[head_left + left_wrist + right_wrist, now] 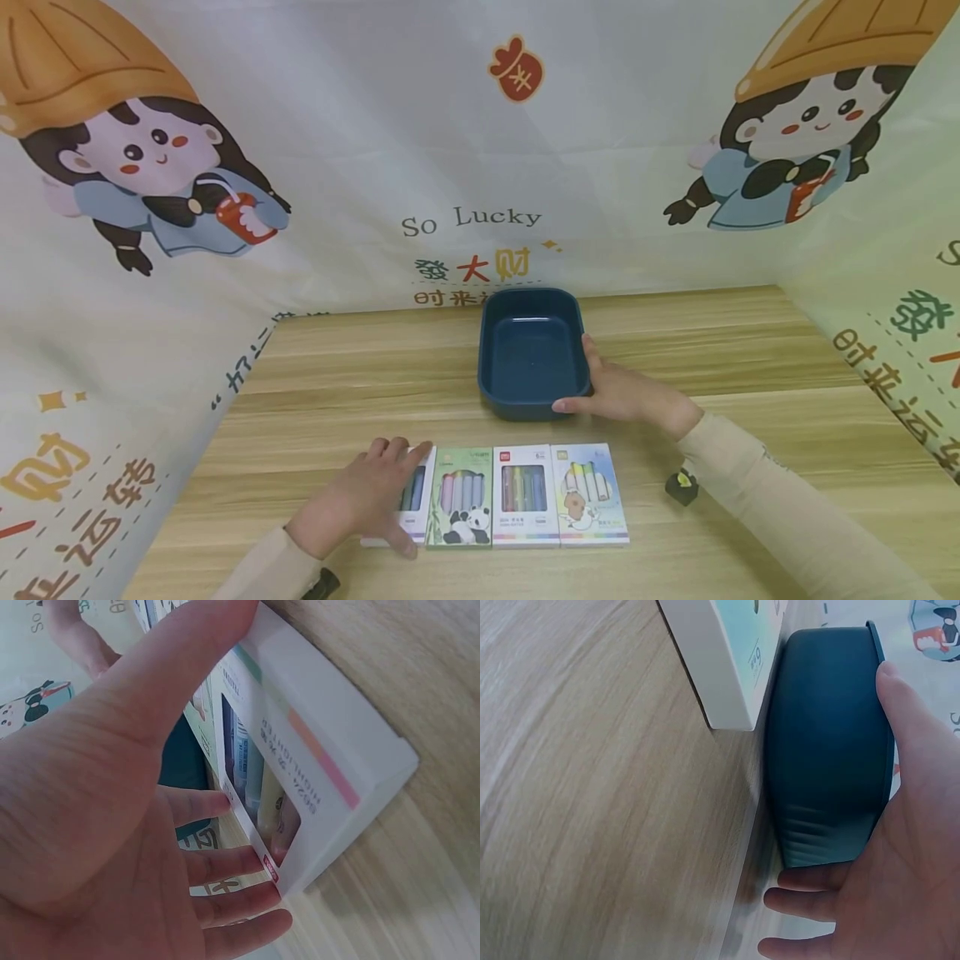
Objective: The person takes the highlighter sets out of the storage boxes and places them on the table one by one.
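Note:
My left hand (371, 496) lies across a white highlighter box (322, 735), the leftmost in a row. Its thumb is by the near end and its fairly straight fingertips touch the far end; the hand covers much of the box. Behind the row stands a dark blue rectangular bin (534, 408) with nothing inside. My right hand (626, 392) rests against the bin's right side, thumb on the near rim and fingers stretched along the wall. In the right wrist view, those fingers (802, 904) look straight and spread.
Beside the covered box lie a green panda-printed marker box (442, 537), a white box with a window (525, 525) and a pale blue box with a cartoon animal (611, 525). They sit on a wood-grain table (360, 383). A printed cloth (360, 100) hangs behind and at the sides.

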`<state>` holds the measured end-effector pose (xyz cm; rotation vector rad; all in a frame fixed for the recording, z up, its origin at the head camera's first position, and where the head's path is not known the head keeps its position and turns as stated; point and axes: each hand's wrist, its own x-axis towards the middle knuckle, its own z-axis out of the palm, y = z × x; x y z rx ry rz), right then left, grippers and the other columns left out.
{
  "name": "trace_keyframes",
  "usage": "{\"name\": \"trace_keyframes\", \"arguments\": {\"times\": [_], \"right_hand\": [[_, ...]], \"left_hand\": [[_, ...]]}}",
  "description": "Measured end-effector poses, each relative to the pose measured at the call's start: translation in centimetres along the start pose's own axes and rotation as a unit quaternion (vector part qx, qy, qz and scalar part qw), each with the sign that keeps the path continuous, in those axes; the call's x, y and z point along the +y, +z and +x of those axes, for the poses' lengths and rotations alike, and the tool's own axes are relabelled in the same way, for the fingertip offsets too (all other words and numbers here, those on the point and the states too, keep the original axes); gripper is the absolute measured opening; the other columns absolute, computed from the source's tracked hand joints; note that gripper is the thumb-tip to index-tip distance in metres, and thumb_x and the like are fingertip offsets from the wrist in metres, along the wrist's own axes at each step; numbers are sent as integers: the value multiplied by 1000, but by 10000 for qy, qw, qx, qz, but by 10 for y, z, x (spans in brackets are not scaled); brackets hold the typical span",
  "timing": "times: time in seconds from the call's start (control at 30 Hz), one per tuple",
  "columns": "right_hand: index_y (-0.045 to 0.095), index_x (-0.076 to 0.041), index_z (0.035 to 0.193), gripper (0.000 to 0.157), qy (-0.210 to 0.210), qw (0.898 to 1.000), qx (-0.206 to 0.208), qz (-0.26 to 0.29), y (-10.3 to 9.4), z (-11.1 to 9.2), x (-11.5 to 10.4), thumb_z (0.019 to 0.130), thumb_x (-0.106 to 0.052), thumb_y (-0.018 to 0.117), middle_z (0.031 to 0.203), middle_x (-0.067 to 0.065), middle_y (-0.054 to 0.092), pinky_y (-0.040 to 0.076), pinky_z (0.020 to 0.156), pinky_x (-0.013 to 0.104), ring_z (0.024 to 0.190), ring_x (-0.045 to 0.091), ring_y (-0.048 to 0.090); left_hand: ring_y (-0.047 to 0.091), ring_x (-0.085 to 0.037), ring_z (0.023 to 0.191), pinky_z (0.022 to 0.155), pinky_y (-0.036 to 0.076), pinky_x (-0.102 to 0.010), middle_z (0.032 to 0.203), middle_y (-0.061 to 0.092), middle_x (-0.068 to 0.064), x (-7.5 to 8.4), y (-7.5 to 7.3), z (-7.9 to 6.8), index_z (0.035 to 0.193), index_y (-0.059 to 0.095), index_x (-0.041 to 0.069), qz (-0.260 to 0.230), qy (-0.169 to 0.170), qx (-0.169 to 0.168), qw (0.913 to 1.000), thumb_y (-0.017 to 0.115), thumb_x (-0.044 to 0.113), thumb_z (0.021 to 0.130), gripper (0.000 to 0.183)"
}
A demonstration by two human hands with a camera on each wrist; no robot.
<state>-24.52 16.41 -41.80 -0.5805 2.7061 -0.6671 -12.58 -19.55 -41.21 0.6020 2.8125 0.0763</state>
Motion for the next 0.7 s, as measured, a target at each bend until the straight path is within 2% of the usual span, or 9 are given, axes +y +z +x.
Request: {"name": "trace_keyframes", "arguments": {"times": [0.17,0.47,0.7], "right_hand": [[-15,3,155,129,3,9999,52,-152,-1,0,1,82,-77,56,160,29,22,40,113,53,141,41,43],[-13,5,154,129,-166,9994,200,-226,-1,1,1,82,-75,58,162,27,19,39,114,53,144,41,39],[-12,4,155,131,-120,9994,205,-263,-1,2,3,80,-77,58,162,27,19,39,114,53,144,42,39]], "left_hand": [[44,-44,133,110,41,-59,146,45,-24,0,-1,1,151,36,8,-45,37,44,10000,93,57,42,133],[40,-45,137,112,38,-60,150,42,-23,2,-4,2,152,35,9,-96,29,-6,9999,93,57,41,134],[38,-45,139,112,36,-63,152,40,-24,2,-13,7,152,35,8,-128,143,36,9998,92,58,44,132]]}}
